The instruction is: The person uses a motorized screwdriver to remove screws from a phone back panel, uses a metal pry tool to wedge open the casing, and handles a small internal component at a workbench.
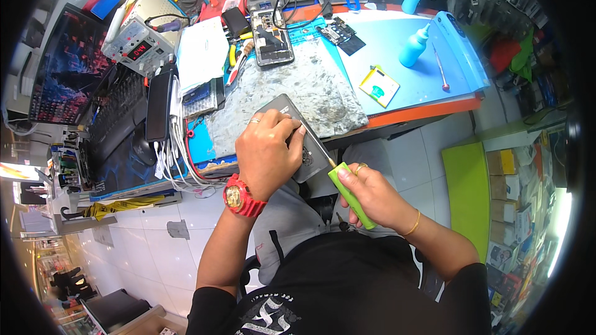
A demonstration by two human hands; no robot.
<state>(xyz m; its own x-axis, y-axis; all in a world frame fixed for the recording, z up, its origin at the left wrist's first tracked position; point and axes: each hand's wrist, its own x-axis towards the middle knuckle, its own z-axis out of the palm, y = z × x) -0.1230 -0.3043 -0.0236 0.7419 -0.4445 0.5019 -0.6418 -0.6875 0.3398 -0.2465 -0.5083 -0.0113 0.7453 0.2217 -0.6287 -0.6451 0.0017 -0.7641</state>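
A dark grey, phone-like slab [312, 151] leans over the near edge of the stained grey work mat [310, 80]. My left hand [268, 149], wearing a red watch, lies across it with the fingers bent and closed on it. In my right hand [372, 193] is a green-handled tool [352, 196] with a slim metal shaft, gripped round its handle. The shaft runs along the slab's right edge toward my left fingertips. Whether its tip is inserted or only touching, I cannot tell. My left palm hides part of the slab.
Beyond my hands lies an opened phone [273, 40]. Blue squeeze bottles [413, 49] and a yellow-edged part [379, 86] stand or lie right, on and near a blue mat [372, 49]. At left are a black phone [159, 107], cables [178, 149], a power supply [138, 48] and a monitor [71, 65].
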